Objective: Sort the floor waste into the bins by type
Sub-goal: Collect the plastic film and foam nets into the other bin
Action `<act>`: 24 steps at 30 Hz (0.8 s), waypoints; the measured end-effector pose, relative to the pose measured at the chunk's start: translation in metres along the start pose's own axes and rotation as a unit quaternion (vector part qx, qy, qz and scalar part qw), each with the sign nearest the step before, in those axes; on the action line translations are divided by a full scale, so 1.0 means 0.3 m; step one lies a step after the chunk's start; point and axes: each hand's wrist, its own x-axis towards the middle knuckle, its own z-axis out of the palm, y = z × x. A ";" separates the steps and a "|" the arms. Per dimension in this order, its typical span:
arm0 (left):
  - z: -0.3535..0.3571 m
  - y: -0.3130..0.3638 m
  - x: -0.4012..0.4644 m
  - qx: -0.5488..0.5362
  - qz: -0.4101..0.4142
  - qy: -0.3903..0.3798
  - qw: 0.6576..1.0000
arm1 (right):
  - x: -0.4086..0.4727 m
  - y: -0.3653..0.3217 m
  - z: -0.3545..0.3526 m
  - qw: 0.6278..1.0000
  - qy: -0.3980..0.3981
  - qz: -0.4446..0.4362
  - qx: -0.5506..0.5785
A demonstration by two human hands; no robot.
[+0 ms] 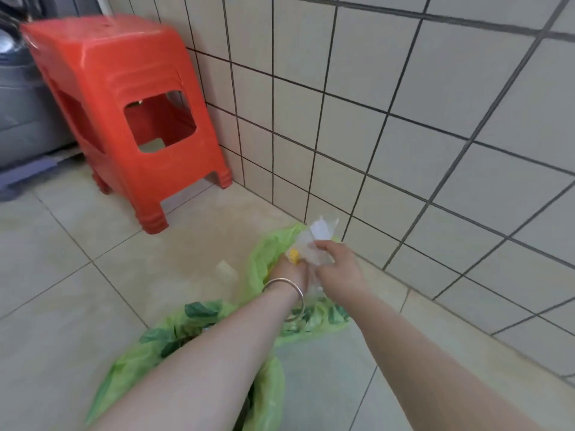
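- Gripping a crumpled clear plastic wrapper (314, 244), the right hand (337, 269) has its fingers curled round the wrapper's lower part, so the film sticks up and away from the person, toward the tiled wall (435, 119).
- The left hand (291, 272), a metal bangle (284, 293) on its wrist, is closed on a small yellow piece (294, 256) — what it is I cannot tell — that sits right against the wrapper's left edge.
- Both hands touch, or very nearly, directly above the far rim of a green plastic bag (264, 259) lying open on the floor (77, 275).
- The relation that matters: the wrapper and the yellow piece sit side by side between the two hands, yellow to the left, clear film to the right and above — so each hand is already nearest its own item, and pulling them apart sideways looks like the natural next move.
- A second green bag (140, 346) with dark leafy scraps lies nearer the person, under the left forearm.
- A small pale scrap (225, 266) lies on the floor just left of the far bag, apart from both hands.
- A red plastic stool (124, 113) stands well apart, by the wall.
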 end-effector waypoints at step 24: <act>0.108 -0.194 0.417 0.328 -0.071 -0.139 0.932 | 0.458 0.308 0.216 0.904 -0.207 0.139 -0.348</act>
